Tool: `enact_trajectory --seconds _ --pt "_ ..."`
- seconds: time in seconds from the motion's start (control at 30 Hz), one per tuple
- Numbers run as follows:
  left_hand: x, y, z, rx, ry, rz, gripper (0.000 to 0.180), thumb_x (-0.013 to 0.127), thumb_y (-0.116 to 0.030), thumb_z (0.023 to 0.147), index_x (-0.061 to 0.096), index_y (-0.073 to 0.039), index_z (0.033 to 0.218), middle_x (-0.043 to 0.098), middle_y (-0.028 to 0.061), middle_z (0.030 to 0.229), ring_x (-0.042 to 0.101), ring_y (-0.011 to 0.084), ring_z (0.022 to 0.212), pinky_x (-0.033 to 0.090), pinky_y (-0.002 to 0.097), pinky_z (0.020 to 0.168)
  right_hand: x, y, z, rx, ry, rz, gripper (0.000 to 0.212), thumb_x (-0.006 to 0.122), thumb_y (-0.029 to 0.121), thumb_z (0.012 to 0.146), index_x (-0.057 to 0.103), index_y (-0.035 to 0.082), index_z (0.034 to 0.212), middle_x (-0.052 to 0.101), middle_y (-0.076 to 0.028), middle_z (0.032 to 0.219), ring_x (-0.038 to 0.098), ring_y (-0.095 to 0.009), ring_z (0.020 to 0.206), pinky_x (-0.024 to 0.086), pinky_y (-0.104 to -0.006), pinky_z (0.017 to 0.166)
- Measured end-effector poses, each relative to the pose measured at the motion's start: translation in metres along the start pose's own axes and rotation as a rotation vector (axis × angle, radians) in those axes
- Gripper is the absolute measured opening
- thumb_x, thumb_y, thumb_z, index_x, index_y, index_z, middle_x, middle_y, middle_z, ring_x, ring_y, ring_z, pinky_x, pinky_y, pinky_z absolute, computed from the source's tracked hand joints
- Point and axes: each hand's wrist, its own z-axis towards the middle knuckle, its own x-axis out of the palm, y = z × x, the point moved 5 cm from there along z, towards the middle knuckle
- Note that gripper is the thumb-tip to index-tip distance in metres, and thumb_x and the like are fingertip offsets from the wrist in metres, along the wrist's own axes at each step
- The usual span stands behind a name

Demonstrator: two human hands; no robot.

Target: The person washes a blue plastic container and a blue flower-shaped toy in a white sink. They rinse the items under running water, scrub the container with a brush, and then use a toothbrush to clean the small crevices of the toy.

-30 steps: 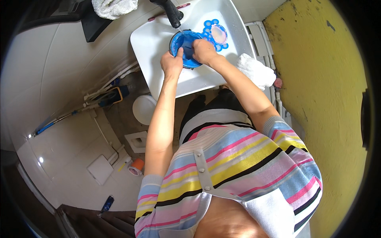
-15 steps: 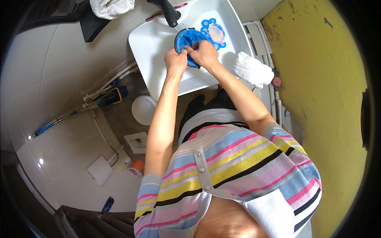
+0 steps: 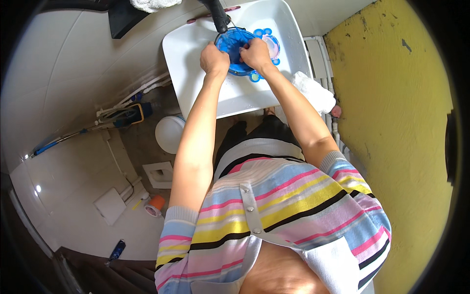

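Blue-handled pole [image 3: 46, 149]: slanting along the far left wall.
White bucket [image 3: 168, 136]: on the floor, left of the person's legs, near the sink.
White sink [image 3: 188, 95]: far from the body, spreading beneath both hands.
Left hand [image 3: 214, 59]: closed on the left rim of the blue container, fingers partly hidden.
Black faucet [image 3: 216, 15]: reaching in from the far edge, just beyond the container.
Blue container [image 3: 231, 48]: round, dark-rimmed, in the middle of the sink, between the hands.
Right hand [image 3: 255, 55]: at the container's right side, fingers narrowly curled into the opening; cannot tell whether they pinch it.
Blue-circled piece [image 3: 272, 44]: pale-centred, in the sink, just right of the container.
White cloth [image 3: 314, 92]: bunched at the sink's near right corner.
Yellow wall [image 3: 391, 127]: far right, paint chipped.
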Motion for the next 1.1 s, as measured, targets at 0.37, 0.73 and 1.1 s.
enact_trajectory --seconds 0.37,0.73,1.1 --pt "-0.007 0.01 0.015 -0.015 0.009 -0.084 0.02 0.06 -0.013 0.078 0.065 -0.005 0.096 0.067 0.02 0.096 0.062 0.0391 0.096 0.049 0.0441 0.085 -0.026 0.014 -0.008 -0.051 -0.025 0.054 0.023 0.061 0.017 0.08 0.067 -0.005 0.075 0.066 -0.016 0.064 0.066 -0.029 0.061 0.052 -0.0362 0.065" --pt "0.032 0.041 0.03 0.011 -0.027 -0.279 0.039 0.077 -0.025 0.072 0.065 0.0 0.1 0.068 0.0167 0.095 0.066 0.0313 0.088 0.05 0.0374 0.082 -0.003 -0.011 -0.02 0.066 0.114 0.076 0.021 0.061 0.014 0.081 0.067 -0.005 0.075 0.067 -0.015 0.063 0.066 -0.025 0.061 0.051 -0.0347 0.063" --pt "0.077 0.051 -0.036 -0.662 0.371 -1.164 0.039 0.063 -0.028 0.09 0.052 -0.001 0.116 0.063 0.0149 0.104 0.067 0.0263 0.086 0.06 0.039 0.071 -0.038 -0.004 -0.018 0.052 0.085 -0.11 0.043 0.056 0.039 0.09 0.069 0.0 0.079 0.068 -0.018 0.076 0.067 -0.033 0.077 0.051 -0.0397 0.073"
